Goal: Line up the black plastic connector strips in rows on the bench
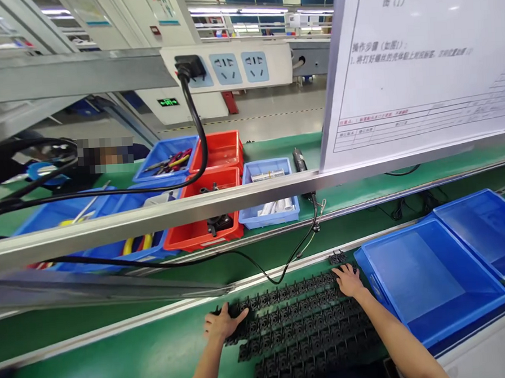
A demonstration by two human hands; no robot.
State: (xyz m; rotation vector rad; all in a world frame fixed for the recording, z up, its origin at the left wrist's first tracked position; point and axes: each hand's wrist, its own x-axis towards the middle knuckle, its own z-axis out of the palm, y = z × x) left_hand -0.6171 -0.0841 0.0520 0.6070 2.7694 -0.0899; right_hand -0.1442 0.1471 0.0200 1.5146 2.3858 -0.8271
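On a green bench [117, 359] in a bright factory hall, rows of black plastic parts [302, 327] lie flat. The left hand [220, 324] and right hand [348, 280] press open-palmed on their ends, apparently gripping nothing. Blue trays [430, 281] sit just right.

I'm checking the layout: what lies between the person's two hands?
In the head view, rows of black plastic parts span the stretch from the left hand to the right hand.
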